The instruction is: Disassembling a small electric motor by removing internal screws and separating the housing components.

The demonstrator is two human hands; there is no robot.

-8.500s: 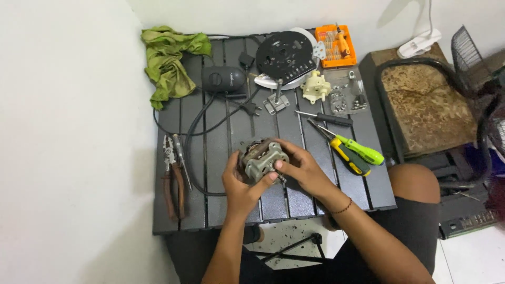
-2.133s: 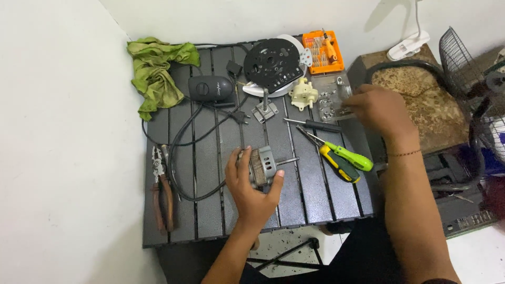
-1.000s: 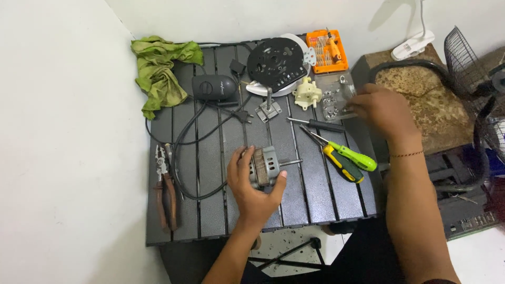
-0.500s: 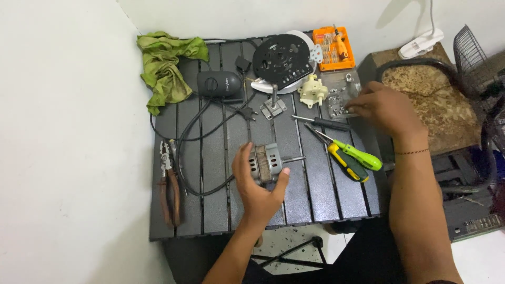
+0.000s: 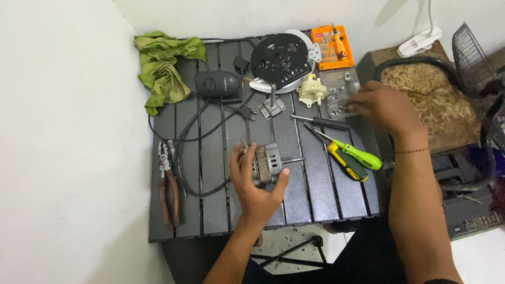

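Note:
My left hand (image 5: 253, 181) grips a small grey electric motor (image 5: 266, 161) lying on its side on the black slatted table (image 5: 210, 210), its shaft pointing right. My right hand (image 5: 386, 105) reaches over a clear plastic lid (image 5: 336, 94) holding several small screws at the table's right rear; its fingertips touch the lid's contents and I cannot tell whether they pinch anything. Between the hands lie a black-handled screwdriver (image 5: 323, 122), a green-handled screwdriver (image 5: 355, 153) and a yellow-and-black one (image 5: 347, 164).
A green rag (image 5: 163, 68), a black housing (image 5: 217, 84) with cable (image 5: 184, 158), a round black plate (image 5: 280, 57), a cream plastic part (image 5: 311, 90) and an orange bit set (image 5: 331, 47) lie at the back. Pliers (image 5: 168, 184) rest at the left edge. A worn stool (image 5: 436, 105) stands right.
Over the last second my right hand stayed at the screw lid, shifting only slightly. My left hand keeps the motor in place. Earlier both hands held the motor.

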